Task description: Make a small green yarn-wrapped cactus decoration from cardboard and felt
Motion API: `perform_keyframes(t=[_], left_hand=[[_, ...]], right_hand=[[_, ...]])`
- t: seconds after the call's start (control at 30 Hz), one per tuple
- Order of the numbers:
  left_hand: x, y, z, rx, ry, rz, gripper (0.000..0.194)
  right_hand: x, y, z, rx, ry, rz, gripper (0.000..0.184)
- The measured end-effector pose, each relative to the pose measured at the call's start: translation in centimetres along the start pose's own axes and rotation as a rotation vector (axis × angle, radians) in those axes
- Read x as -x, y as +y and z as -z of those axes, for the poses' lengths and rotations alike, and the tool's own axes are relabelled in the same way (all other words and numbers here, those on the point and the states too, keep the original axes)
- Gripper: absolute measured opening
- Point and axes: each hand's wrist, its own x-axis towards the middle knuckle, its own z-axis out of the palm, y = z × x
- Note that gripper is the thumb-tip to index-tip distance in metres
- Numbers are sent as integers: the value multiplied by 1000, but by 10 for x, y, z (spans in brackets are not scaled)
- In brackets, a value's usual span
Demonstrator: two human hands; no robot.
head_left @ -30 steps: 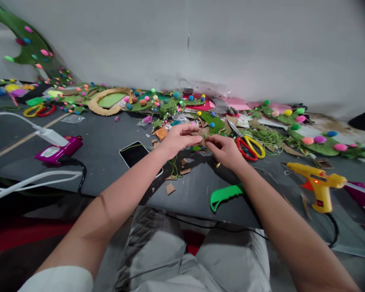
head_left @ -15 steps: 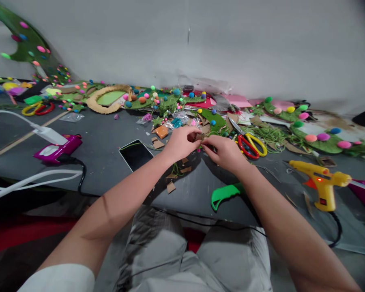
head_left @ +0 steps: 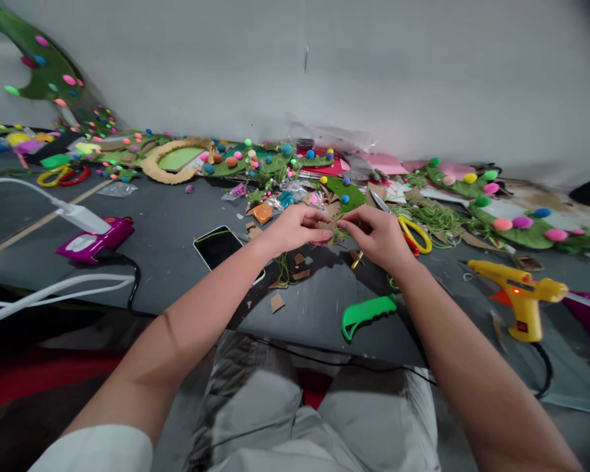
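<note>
Over the middle of the grey table, my left hand [head_left: 299,229] has its thumb and fingers closed in a pinch. At its fingertips is a small brown-green piece [head_left: 330,226], too small to name. My right hand [head_left: 377,237] is a short gap to the right, its thumb and forefinger pinched together; what they hold, if anything, I cannot make out. Just beyond the hands lies a green felt piece [head_left: 349,195] with pompoms. Red-and-yellow scissors [head_left: 415,235] lie partly hidden behind my right hand. Cardboard scraps [head_left: 277,302] and green string [head_left: 284,270] lie below the hands.
A yellow glue gun [head_left: 526,292] with a lit red light lies at the right. A green-handled cutter [head_left: 368,313] is near the front edge. A phone [head_left: 216,248] lies left of my hands, beyond it a purple device [head_left: 96,241]. Tangled green string [head_left: 437,219] lies at right.
My hands have moved apart, the right one shifting right and slightly up. It covers more of the scissors, while more of the green cutter and a small gold-coloured item on the table show.
</note>
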Motion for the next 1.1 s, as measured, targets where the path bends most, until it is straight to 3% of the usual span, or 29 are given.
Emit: perform_keyframes(t=[0.17, 0.33, 0.57, 0.83, 1.1], left_hand=[[1, 2, -2, 166, -15, 29, 32], [-2, 1, -2, 259, 108, -3, 31], [-5, -2, 0, -65, 282, -115, 24], [-1, -3, -5, -373, 218, -199, 20], [1, 1, -4, -303, 101, -131, 23]], right_hand=[[-1, 1, -7, -146, 1, -101, 22], [1, 2, -16, -162, -60, -71, 20], [5, -5, -18, -71, -140, 26, 17], [5, -7, -12, 96, -152, 76, 14], [3, 4, -9, 77, -69, 87, 14]])
